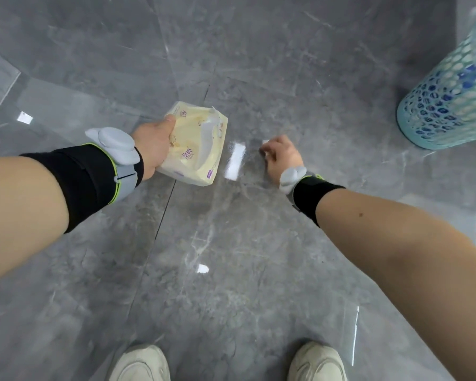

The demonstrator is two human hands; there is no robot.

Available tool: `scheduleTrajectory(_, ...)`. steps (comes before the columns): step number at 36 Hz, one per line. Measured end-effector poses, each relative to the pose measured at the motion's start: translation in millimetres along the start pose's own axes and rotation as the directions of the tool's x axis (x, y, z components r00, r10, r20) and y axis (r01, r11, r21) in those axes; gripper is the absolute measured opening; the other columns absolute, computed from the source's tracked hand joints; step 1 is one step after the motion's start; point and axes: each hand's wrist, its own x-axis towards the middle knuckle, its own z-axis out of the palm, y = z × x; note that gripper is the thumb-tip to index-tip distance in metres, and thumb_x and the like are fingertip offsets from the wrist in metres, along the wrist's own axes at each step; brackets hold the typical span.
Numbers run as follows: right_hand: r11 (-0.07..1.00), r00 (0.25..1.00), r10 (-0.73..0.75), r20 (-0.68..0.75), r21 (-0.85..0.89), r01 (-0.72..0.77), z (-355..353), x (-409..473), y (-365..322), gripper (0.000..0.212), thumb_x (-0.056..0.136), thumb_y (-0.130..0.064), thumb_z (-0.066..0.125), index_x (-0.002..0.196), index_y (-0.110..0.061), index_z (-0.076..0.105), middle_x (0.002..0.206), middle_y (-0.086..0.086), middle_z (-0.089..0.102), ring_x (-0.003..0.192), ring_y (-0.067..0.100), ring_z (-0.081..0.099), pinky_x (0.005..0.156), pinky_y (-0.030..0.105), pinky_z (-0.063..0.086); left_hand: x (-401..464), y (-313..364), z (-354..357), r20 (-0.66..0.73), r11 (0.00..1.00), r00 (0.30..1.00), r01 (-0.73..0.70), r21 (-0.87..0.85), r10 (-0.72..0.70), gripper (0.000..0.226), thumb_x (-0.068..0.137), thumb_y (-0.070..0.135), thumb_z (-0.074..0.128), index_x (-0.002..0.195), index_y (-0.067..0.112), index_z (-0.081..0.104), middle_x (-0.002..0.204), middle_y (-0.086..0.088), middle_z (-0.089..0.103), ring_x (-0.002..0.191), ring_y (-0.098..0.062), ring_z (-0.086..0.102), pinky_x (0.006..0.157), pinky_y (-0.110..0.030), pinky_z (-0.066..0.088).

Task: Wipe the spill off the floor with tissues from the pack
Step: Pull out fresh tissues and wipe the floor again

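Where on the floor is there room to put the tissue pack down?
Bare tile lies between the left hand and the shoes, and left of the tissue pack. It is crowded on the right by the mesh basket and under the right hand.

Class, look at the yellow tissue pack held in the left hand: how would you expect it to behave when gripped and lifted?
The pack probably squashes easily: its film wrapper looks dented where the left hand grips it. It is likely light, since one hand holds it by an end. The glossy wrapper may be a little slippery.
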Motion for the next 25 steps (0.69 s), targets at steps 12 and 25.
scheduleTrajectory(12, 0.898, 0.841, -0.414, 0.349, 0.306, 0.316, 37.9, -171.9, -24.9, 0.022, 0.085, 0.0, 0.056, 0.101, -0.01, 0.068, 0.113, 0.008, 0.059, 0.097, 0.02, 0.062, 0.08, 0.026, 0.051, -20.5, 20.1, 12.2, 0.0, 0.999, 0.999, -0.04, 0.028, 0.04, 0.054, 0.086, 0.063, 0.051, 0.099, 0.014, 0.069, 0.109, -0.011, 0.07, 0.1, -0.033, 0.067, 0.094, -0.046, 0.054)
scheduleTrajectory(25, 0.893, 0.759, -0.45, 0.472, 0.206, 0.401, 7.5, -164.7, 29.9, 0.018, 0.09, -0.016, 0.05, 0.106, -0.021, 0.057, 0.12, 0.003, 0.05, 0.1, 0.026, 0.06, 0.086, 0.036, 0.053, -37.5, 33.5, 26.4, 0.103, 0.998, 0.994, -0.044, -0.042, 0.048, 0.048, 0.073, 0.065, 0.052, 0.079, 0.02, 0.064, 0.114, -0.02, 0.07, 0.102, -0.041, 0.068, 0.089, -0.062, 0.053)
